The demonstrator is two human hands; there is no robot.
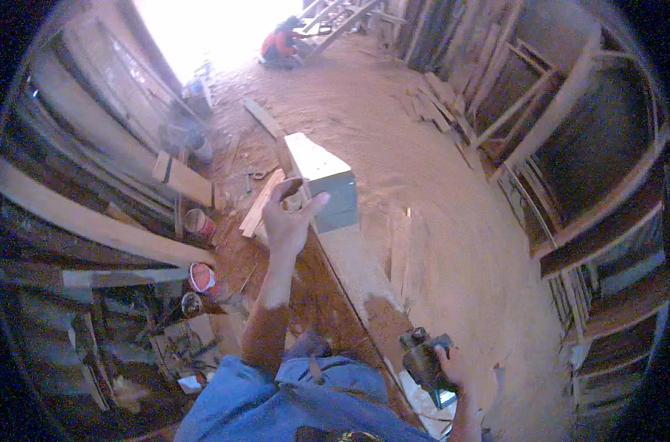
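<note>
A thick wooden block (320, 158), pale on top with a shaded end, lies on a long narrow beam (353, 261) that runs from the middle toward my lower right. My left hand (285, 217) hovers at the block's left side, fingers curved and thumb spread apart. Nothing shows in its grasp, and whether a fingertip touches the block is unclear. Down at the near end of the beam, my right hand (453, 365) grips a dark hand-held power tool (421, 361), which rests on or just over the beam. Its underside is hidden.
Thin wood strips (263, 202) lie left of the block. A red-rimmed bucket (201, 278) and other tubs stand at the left among stacked boards (106, 221). Timber frames (541, 103) lean along the right wall. Far off, a person in red (278, 46) crouches near the bright doorway.
</note>
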